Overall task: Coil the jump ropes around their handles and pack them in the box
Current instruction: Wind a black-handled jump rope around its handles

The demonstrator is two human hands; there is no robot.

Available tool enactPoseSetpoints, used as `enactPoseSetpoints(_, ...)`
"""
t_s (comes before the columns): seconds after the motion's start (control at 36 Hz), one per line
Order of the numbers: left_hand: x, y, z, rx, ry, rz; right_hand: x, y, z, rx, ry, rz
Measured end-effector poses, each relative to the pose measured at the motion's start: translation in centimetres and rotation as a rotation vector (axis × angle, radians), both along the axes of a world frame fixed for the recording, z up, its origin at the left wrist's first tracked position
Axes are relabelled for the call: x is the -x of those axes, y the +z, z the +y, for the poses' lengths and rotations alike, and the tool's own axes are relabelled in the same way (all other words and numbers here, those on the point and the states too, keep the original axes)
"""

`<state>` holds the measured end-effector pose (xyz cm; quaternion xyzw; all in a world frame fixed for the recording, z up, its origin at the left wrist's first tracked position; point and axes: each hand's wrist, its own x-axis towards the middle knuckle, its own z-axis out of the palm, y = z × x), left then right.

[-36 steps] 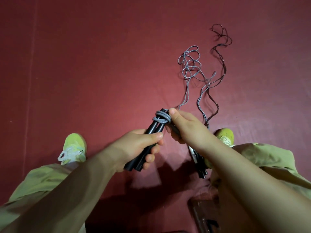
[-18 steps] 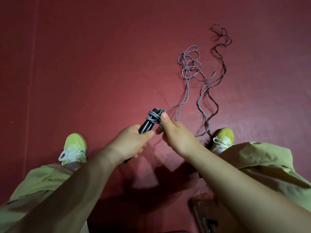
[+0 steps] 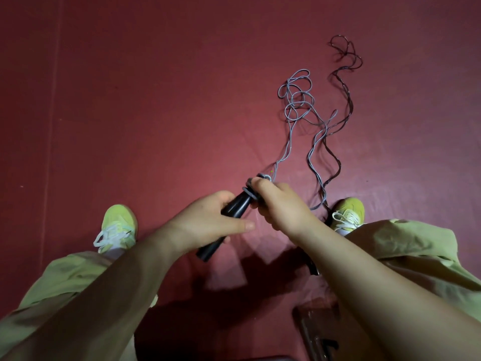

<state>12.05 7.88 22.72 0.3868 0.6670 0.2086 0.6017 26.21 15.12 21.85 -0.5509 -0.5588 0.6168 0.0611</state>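
Head view: the black handles [image 3: 231, 208] are gripped by the left hand [image 3: 208, 225], fingers curled round them, above the red floor [image 3: 156, 113]. A few turns of grey rope [image 3: 299, 105] are seen wound at the handles' top end, where the rope is pinched by the right hand [image 3: 281, 201]. The rest of the grey rope is trailed loose over the floor, beside a dark rope [image 3: 343, 82]. Yellow-green shoes [image 3: 118, 225] are planted on either side.
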Motion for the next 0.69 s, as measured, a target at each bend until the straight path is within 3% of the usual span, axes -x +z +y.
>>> enactPoseSetpoints(0.17, 0.9, 0.8, -1.0, 0.182, 0.110, -0.883, -0.1, 0.6, 0.5, 0.103, -0.082, 0.310)
enactPoseSetpoints(0.25, 0.4, 0.6, -1.1, 0.275, 0.092, -1.103, -0.2, 0.2, 0.7, 0.142, -0.061, 0.413)
enactPoseSetpoints(0.42, 0.1, 1.1, -0.4, 0.351, 0.219, -0.937, -0.3, 0.4, 1.2, 0.150, 0.118, 0.287)
enactPoseSetpoints(0.69, -0.7, -0.2, -0.6, 0.212, 0.172, -0.327, -1.1, 0.1, 0.9, 0.125, 0.135, 0.060)
